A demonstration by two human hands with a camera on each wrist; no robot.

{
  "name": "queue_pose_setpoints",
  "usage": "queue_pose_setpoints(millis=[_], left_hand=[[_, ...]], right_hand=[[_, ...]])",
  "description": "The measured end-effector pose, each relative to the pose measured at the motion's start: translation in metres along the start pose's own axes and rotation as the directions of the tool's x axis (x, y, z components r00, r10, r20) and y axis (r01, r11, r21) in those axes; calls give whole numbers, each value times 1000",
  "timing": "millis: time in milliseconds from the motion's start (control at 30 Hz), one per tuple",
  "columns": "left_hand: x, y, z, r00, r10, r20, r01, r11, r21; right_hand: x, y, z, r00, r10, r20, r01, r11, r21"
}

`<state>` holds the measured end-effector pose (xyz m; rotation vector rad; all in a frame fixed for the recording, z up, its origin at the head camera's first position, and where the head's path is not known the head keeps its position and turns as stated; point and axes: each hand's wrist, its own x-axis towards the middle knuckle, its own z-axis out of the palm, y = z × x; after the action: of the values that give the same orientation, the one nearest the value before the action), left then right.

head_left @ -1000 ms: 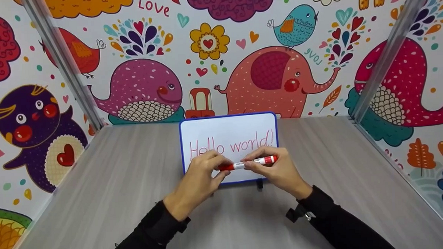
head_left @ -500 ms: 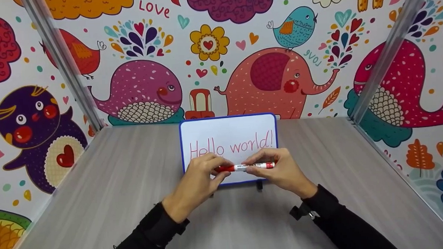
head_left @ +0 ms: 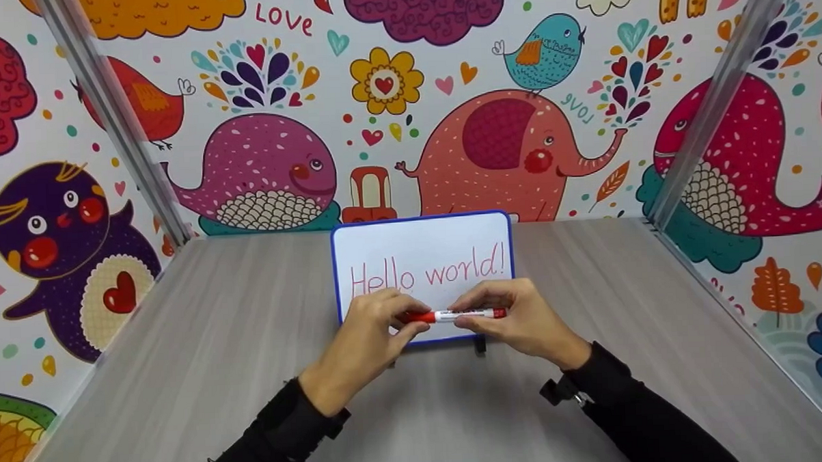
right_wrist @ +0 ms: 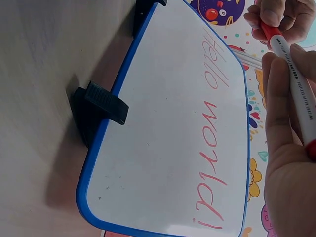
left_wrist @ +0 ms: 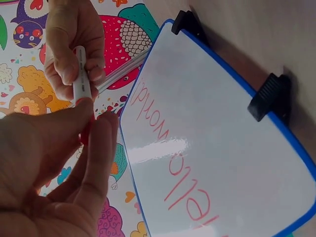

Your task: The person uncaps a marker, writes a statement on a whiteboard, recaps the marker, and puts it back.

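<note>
A white marker with a red cap and red end [head_left: 448,316] is held level between both hands, in front of the whiteboard. My left hand [head_left: 360,339] pinches the red cap between thumb and fingers. The white barrel [right_wrist: 298,91] is gripped by my right hand [head_left: 527,319], thumb against fingers. The cap appears seated on the barrel. Behind the hands stands a blue-framed whiteboard [head_left: 421,241], leaning back, with "Hello world!" in red handwriting. The hands hide its lower part in the head view.
Black clips [left_wrist: 270,98] hold the board's lower edge as feet on the grey wood-grain table [head_left: 249,284]. Patterned cartoon panels [head_left: 265,161] rise behind and at both sides. Metal corner posts [head_left: 120,125] stand left and right.
The marker has gone from slightly tilted to nearly level, its right end lowered. My right hand has shifted down a little; my left hand has barely moved.
</note>
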<state>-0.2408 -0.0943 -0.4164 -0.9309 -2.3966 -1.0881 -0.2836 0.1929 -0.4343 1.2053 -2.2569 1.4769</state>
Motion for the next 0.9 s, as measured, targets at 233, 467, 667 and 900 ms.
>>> queue_pose_setpoints(millis=[233,467,667,900], left_hand=[[-1,0,1,1000,-3,-17,3,1000,-4],[-2,1,1,1000,-11,-19,11,1000,6],[-2,1,2,1000,2,-28,-2,1000,-1],[-3,1,4,999,23,-48,-23,1000,3]], right_hand=[[1,-1,1,999,-46,2,46,999,7],[1,-1,2,998,-56,-3,56,998,2],[1,-1,4,998,-55,-9,55,998,9],[-1,0,5,998,-54,-15,54,998,15]])
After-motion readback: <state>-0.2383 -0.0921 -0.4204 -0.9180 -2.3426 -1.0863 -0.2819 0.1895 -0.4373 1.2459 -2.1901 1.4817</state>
